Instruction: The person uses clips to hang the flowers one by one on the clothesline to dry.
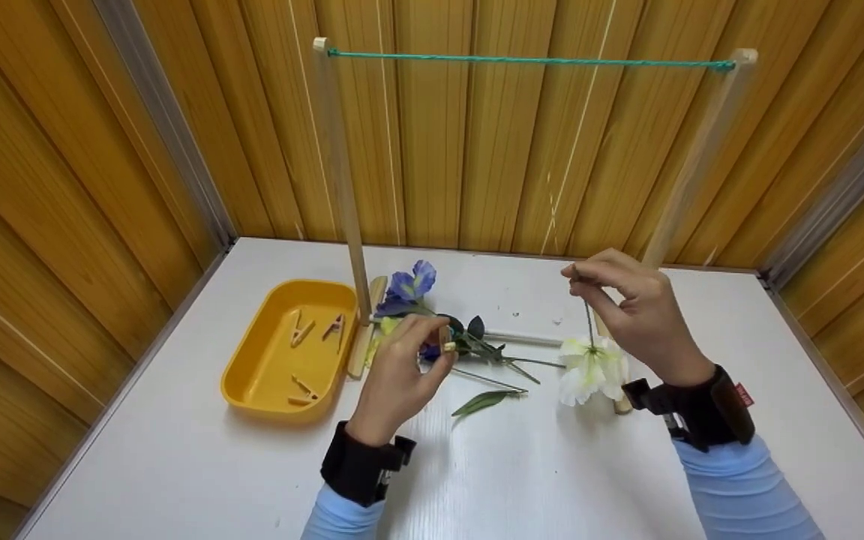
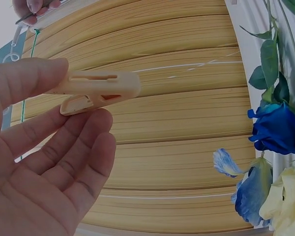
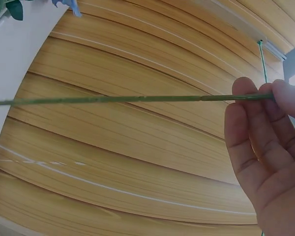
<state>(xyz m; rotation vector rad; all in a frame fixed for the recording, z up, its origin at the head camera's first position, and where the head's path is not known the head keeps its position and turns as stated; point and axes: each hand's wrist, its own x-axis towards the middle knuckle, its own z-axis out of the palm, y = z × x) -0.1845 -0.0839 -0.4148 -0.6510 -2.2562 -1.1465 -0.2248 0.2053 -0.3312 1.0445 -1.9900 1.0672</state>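
Between thumb and fingers my left hand pinches a pale peach clothespin, held above the table just right of the yellow tray. My right hand grips the end of a thin green stem between thumb and fingertips. From that stem a white artificial flower hangs head down near the right post. Behind my left hand lie several artificial flowers, among them a blue-violet bloom and a deep blue rose, partly hidden by the hand in the head view.
A yellow tray at the left holds several clothespins. Over the table stands a wooden frame, its left post and right post joined by a green cord. A loose leaf lies mid-table, and wood-patterned walls enclose the table.
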